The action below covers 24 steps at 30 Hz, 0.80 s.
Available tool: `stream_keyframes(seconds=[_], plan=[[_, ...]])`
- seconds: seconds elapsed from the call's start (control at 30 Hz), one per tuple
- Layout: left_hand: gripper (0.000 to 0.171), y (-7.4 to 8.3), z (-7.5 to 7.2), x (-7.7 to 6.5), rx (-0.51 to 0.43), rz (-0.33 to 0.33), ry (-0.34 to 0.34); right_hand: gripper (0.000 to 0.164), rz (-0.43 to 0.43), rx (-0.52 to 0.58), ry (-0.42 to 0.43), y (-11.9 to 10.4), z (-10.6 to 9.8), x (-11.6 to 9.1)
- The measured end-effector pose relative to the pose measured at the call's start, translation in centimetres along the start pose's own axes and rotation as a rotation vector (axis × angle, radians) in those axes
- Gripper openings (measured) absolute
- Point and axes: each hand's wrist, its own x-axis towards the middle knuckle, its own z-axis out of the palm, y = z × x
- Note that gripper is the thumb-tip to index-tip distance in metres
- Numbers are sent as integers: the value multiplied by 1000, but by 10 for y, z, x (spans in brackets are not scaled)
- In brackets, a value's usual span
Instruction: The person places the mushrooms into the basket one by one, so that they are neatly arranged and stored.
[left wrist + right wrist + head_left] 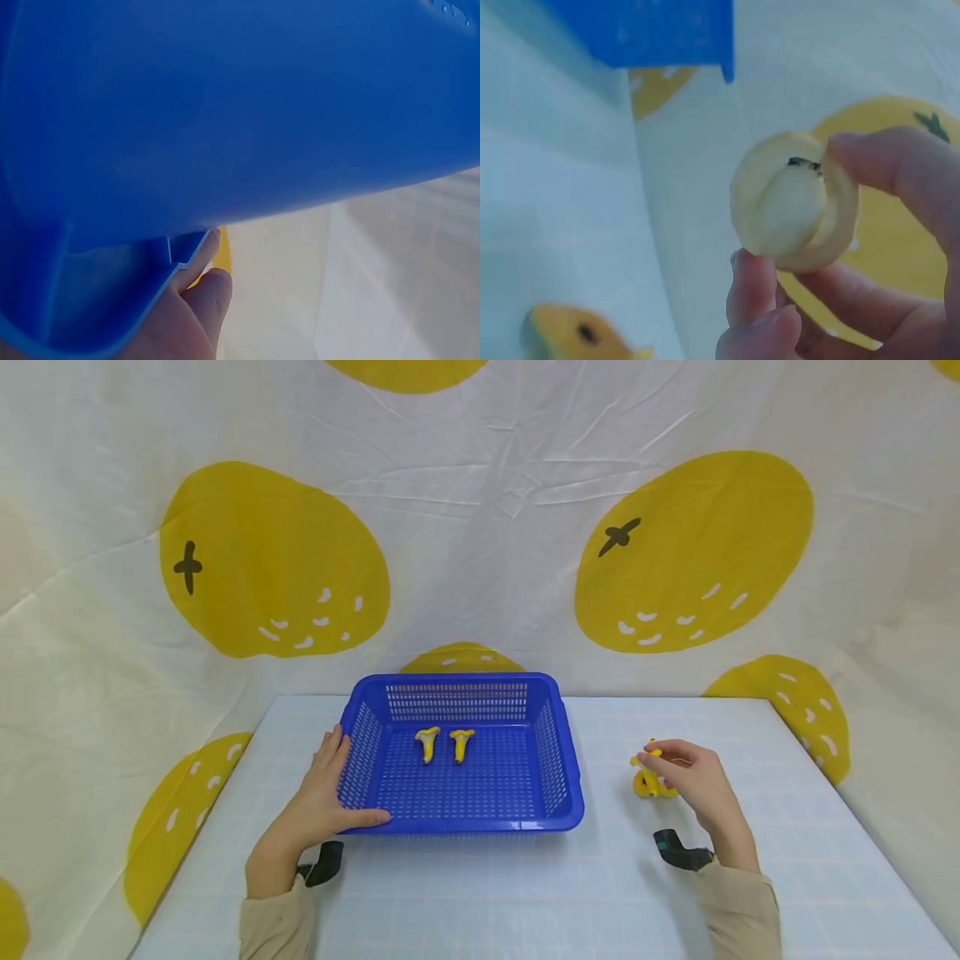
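Note:
My left hand lies against the left near corner of a blue plastic basket. Its fingers stretch along the left rim and the thumb lies over the near rim. Two yellow mushroom-shaped pieces, one on the left and one on the right, lie inside on the basket floor. To the right of the basket, my right hand pinches a yellow mushroom-shaped piece, whose pale round side faces the right wrist camera. Below it, other yellow pieces rest on the table, partly hidden.
A light blue table carries everything. Behind it hangs a white cloth printed with large yellow fruit. Dark wrist mounts sit at the left wrist and the right wrist.

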Motion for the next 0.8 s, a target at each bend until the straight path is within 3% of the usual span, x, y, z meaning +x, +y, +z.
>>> stream_keyframes(seconds=[0.13,0.37,0.63,0.8], plan=[[133,1,-2,0,-7,7,-3,61,10,19,40,-29,5,7],[133,6,-2,-1,-19,2,-10,56,-50,52,75,-73,11,18],[135,5,-1,0,-20,0,-11,45,-122,125,60,-104,31,33],[136,4,0,0,-18,-15,-13,41,-117,144,49,-120,48,41]])
